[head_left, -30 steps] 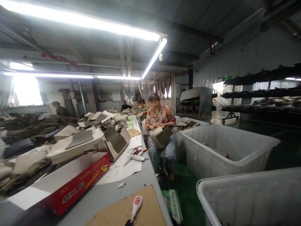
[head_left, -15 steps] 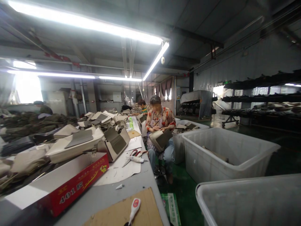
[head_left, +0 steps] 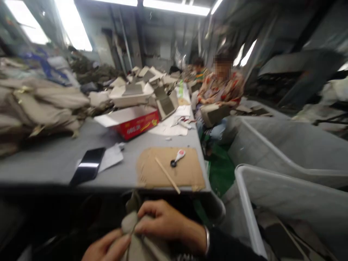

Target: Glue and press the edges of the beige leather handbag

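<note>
Low in the head view, my left hand [head_left: 108, 247] and my right hand [head_left: 165, 222] pinch a beige bag [head_left: 140, 250] between thumbs and fingers. A small rounded tab shows between the two hands, and a darker olive strip sticks up beyond it. Much of the bag is hidden by my hands and the frame's lower edge. Just past it, on the table, lies a cardboard sheet [head_left: 146, 174] with a thin wooden stick [head_left: 167, 174] and a small white glue bottle [head_left: 180, 154] on it. Beside the bottle is a black ring-shaped piece [head_left: 173, 163].
A phone [head_left: 88, 165] lies left on the grey table [head_left: 54, 163]. Behind are a red box [head_left: 140, 125] and piled beige bags [head_left: 136, 93]. Large white bins [head_left: 248, 203] stand right, near a seated co-worker [head_left: 217, 87] holding a bag.
The view has tipped down and turned left. My hands and the beige bag have come into view, along with the phone and the wooden stick.
</note>
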A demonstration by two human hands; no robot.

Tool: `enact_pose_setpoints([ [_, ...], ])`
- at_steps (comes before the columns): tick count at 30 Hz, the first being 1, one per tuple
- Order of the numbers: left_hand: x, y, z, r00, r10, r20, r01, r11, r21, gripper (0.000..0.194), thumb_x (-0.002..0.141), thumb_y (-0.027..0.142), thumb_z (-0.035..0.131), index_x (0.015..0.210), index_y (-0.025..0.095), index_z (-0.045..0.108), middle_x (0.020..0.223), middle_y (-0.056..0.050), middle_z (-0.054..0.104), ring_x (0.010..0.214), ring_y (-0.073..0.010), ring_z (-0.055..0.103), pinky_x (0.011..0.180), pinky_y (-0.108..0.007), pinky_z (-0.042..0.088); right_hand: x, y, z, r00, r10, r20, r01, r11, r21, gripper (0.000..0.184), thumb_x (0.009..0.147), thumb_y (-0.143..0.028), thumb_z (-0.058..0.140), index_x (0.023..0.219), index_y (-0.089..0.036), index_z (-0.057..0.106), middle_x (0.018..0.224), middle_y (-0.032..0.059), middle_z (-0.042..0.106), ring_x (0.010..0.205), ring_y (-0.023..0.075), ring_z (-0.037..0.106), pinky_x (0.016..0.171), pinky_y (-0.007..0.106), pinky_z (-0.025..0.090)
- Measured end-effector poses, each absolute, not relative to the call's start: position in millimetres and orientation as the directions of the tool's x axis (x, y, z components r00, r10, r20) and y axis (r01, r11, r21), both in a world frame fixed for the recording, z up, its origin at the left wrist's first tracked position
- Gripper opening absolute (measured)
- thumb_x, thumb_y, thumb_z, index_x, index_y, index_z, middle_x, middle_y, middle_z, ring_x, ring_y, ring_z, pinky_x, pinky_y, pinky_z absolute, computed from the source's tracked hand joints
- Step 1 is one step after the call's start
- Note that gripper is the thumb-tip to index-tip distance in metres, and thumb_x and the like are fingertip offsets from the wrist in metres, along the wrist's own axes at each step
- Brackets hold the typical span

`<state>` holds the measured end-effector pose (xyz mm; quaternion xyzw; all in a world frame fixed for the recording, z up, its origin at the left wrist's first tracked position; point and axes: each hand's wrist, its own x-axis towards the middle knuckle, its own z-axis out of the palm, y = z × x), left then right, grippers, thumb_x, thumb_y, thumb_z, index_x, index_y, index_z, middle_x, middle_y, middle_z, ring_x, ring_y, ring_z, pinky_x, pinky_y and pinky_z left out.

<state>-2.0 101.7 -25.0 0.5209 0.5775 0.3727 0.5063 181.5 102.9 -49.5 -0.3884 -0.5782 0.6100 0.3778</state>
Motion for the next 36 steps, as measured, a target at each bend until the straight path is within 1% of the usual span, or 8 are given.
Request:
enact_pose_setpoints([
  [3, -22, 63, -30, 0.160, 0.922, -0.353, 0.211, 0.317, 0.925, 0.036, 0.070, 0.053, 0.080, 0.072, 0.017, 0.078, 0.065, -0.003, 0.068, 0.061, -0.0185, 0.057, 0.054, -0.027, 0.043, 175, 88, -61, -0.421, 0.906, -0.041, -0.068, -0.076, -0.995, 0.030, 0.081, -0.044, 0.080, 0.087, -0.017, 0.067, 0.082, -0.0028, 0.061, 0.079, 0.0150, 0.054, 0.074, 0.027, 0.042],
  [13, -26, 57, -30, 0.216, 0.905, -0.367, 0.063, 0.362, 0.930, 0.037, 0.079, 0.049, 0.080, 0.077, 0.013, 0.073, 0.064, -0.001, 0.062, 0.056, -0.0114, 0.049, 0.051, -0.020, 0.036, 186, 91, -49, -0.558, 0.823, -0.105, -0.139, -0.217, -0.966, 0.042, 0.081, -0.054, 0.080, 0.095, -0.016, 0.066, 0.077, -0.0032, 0.056, 0.068, 0.0112, 0.046, 0.064, 0.023, 0.038],
  [16, -38, 60, -38, 0.223, 0.938, -0.264, -0.122, 0.296, 0.947, 0.047, 0.081, 0.060, 0.077, 0.089, 0.013, 0.077, 0.069, -0.003, 0.064, 0.055, -0.0115, 0.050, 0.046, -0.019, 0.036, 192, 92, -53, -0.564, 0.816, -0.127, -0.161, -0.259, -0.952, 0.041, 0.080, -0.051, 0.083, 0.096, -0.017, 0.066, 0.079, -0.0031, 0.058, 0.068, 0.0105, 0.048, 0.065, 0.023, 0.040],
  [18, -49, 66, -41, 0.143, 0.977, -0.161, -0.216, 0.189, 0.958, 0.050, 0.085, 0.061, 0.071, 0.103, 0.015, 0.078, 0.086, -0.009, 0.072, 0.068, -0.0177, 0.061, 0.046, -0.020, 0.042, 200, 92, -57, -0.562, 0.814, -0.146, -0.187, -0.297, -0.937, 0.039, 0.079, -0.047, 0.084, 0.096, -0.017, 0.067, 0.082, -0.0023, 0.061, 0.070, 0.0108, 0.051, 0.067, 0.022, 0.042],
  [21, -67, 73, -43, 0.137, 0.989, -0.053, 0.026, 0.050, 0.998, 0.032, 0.094, 0.043, 0.066, 0.115, 0.020, 0.077, 0.116, -0.013, 0.074, 0.107, -0.0278, 0.068, 0.074, -0.030, 0.059, 209, 89, -60, -0.562, 0.811, -0.159, -0.216, -0.330, -0.919, 0.035, 0.079, -0.043, 0.086, 0.095, -0.017, 0.069, 0.087, -0.0005, 0.064, 0.075, 0.0125, 0.056, 0.072, 0.024, 0.046],
  [25, -76, 80, -57, 0.414, 0.910, 0.004, 0.391, -0.182, 0.902, 0.030, 0.097, 0.025, 0.057, 0.121, 0.022, 0.074, 0.135, -0.009, 0.069, 0.129, -0.0282, 0.060, 0.116, -0.046, 0.043, 214, 84, -58, -0.542, 0.827, -0.150, -0.248, -0.328, -0.912, 0.035, 0.075, -0.041, 0.089, 0.090, -0.017, 0.069, 0.087, 0.0002, 0.066, 0.077, 0.0134, 0.058, 0.075, 0.025, 0.048],
  [32, -62, 111, -111, 0.420, 0.902, 0.097, 0.489, -0.315, 0.813, 0.037, 0.093, 0.016, 0.051, 0.126, 0.015, 0.068, 0.135, -0.016, 0.065, 0.129, -0.0299, 0.056, 0.117, -0.052, 0.039, 213, 76, -60, -0.557, 0.815, -0.156, -0.255, -0.347, -0.902, 0.035, 0.075, -0.042, 0.089, 0.089, -0.018, 0.068, 0.084, 0.0004, 0.066, 0.073, 0.0139, 0.057, 0.072, 0.026, 0.047],
  [36, -45, 126, -122, 0.544, 0.828, 0.135, 0.473, -0.436, 0.766, 0.041, 0.082, 0.005, 0.053, 0.115, 0.019, 0.074, 0.129, -0.010, 0.069, 0.125, -0.0295, 0.052, 0.113, -0.048, 0.042, 209, 73, -59, -0.554, 0.819, -0.150, -0.233, -0.326, -0.916, 0.034, 0.074, -0.043, 0.089, 0.087, -0.018, 0.069, 0.081, -0.0001, 0.063, 0.070, 0.0136, 0.054, 0.069, 0.025, 0.046],
])
